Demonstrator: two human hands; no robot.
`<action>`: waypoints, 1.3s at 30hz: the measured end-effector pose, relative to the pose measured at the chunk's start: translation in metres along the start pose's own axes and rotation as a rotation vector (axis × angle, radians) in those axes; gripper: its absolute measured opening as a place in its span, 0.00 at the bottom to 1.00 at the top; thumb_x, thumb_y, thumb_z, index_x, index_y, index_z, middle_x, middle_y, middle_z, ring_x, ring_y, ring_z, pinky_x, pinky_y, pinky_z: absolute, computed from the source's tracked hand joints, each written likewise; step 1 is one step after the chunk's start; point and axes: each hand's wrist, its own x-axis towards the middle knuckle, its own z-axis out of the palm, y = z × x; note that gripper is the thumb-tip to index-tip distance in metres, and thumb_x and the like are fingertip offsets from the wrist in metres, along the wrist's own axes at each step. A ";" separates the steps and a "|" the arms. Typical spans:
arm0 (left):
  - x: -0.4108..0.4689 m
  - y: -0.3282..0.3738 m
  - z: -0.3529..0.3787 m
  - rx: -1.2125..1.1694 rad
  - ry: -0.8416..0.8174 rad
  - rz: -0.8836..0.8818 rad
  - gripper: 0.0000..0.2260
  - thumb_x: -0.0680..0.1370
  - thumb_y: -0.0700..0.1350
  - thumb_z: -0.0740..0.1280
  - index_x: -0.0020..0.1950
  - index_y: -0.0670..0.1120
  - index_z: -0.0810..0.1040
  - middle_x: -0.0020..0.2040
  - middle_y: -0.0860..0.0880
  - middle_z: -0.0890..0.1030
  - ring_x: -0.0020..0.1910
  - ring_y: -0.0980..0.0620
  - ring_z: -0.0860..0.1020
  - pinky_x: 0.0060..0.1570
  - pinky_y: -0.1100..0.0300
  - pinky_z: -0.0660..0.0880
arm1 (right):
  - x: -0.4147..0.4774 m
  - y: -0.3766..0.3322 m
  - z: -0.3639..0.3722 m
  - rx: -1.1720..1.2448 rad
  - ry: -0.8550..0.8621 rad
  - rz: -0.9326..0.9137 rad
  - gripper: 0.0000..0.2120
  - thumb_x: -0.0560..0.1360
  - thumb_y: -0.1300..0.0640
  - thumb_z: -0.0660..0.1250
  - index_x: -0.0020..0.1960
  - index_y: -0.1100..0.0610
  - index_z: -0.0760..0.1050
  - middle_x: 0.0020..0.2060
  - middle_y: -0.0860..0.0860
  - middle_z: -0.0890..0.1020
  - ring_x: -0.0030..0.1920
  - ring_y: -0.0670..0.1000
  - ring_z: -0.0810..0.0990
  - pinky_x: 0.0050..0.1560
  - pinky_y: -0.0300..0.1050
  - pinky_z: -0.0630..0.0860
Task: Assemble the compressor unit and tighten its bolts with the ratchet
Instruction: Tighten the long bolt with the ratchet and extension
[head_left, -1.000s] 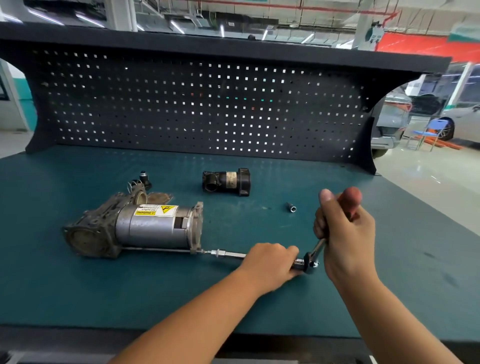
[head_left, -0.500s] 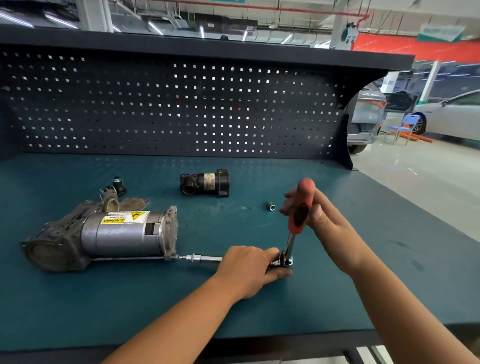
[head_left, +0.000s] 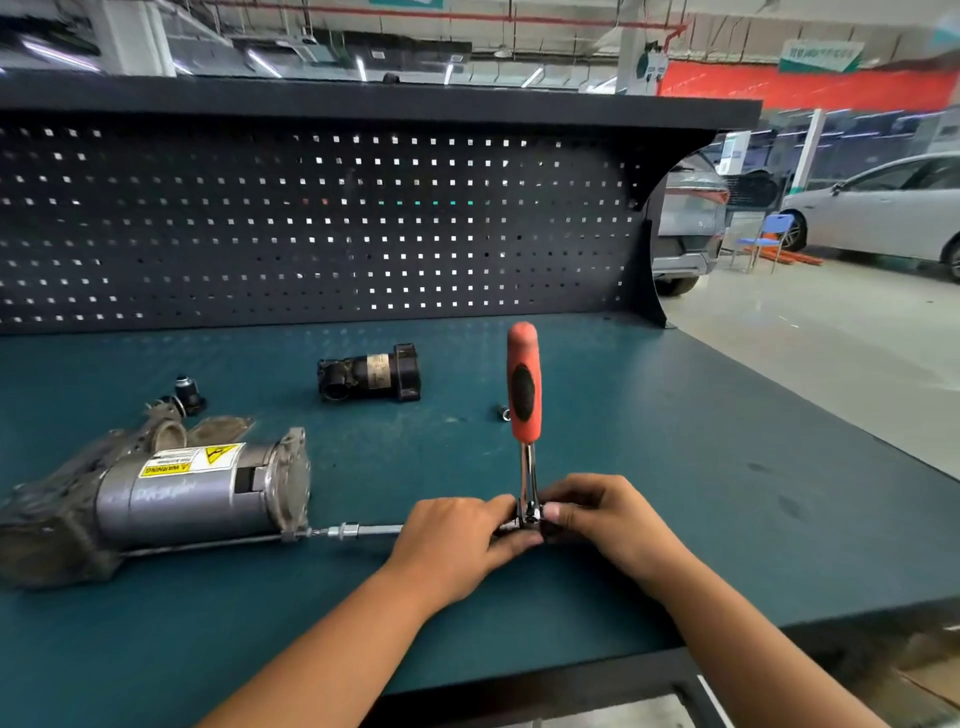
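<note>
Left hand: your left hand (head_left: 457, 535) is clenched round the near end of the extension bar (head_left: 371, 530), knuckles up, tight against the ratchet head.
Right hand: your right hand (head_left: 608, 519) meets it from the other side, thumb and fingertips pinching the ratchet (head_left: 524, 410) at its chrome head.
Ratchet: the orange handle stands straight up from between your two hands, free of both.
Extension bar: it runs flat out of your left fist, away to the left, to the end-plate corner of the compressor.
Compressor unit: the compressor unit (head_left: 197, 493) lies on its side on the workbench (head_left: 701, 467), left of your grip, yellow warning label up.
Loose parts: beyond your hands sits a black cylindrical part (head_left: 371, 373). A small socket (head_left: 502, 413) lies just beside the handle, and a small black fitting (head_left: 187, 392) sits behind the compressor.
</note>
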 end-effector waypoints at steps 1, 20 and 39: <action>0.000 0.000 0.000 0.002 -0.006 0.001 0.23 0.76 0.68 0.49 0.56 0.53 0.70 0.49 0.50 0.81 0.50 0.47 0.78 0.35 0.56 0.60 | 0.000 0.000 0.000 0.022 -0.003 0.007 0.08 0.74 0.70 0.66 0.43 0.59 0.80 0.36 0.49 0.84 0.37 0.46 0.82 0.42 0.39 0.79; 0.001 0.003 -0.006 -0.069 -0.007 -0.038 0.21 0.77 0.66 0.52 0.56 0.53 0.74 0.46 0.48 0.81 0.48 0.46 0.78 0.36 0.56 0.62 | 0.006 -0.009 0.011 0.248 0.050 0.237 0.07 0.75 0.66 0.65 0.38 0.62 0.74 0.33 0.55 0.81 0.31 0.53 0.81 0.34 0.43 0.80; 0.003 0.004 -0.004 -0.137 -0.020 -0.052 0.21 0.76 0.67 0.53 0.53 0.52 0.73 0.48 0.46 0.81 0.50 0.42 0.77 0.36 0.55 0.61 | 0.050 -0.065 0.018 0.503 0.111 -0.024 0.19 0.73 0.49 0.64 0.61 0.55 0.70 0.45 0.53 0.83 0.46 0.55 0.84 0.51 0.51 0.77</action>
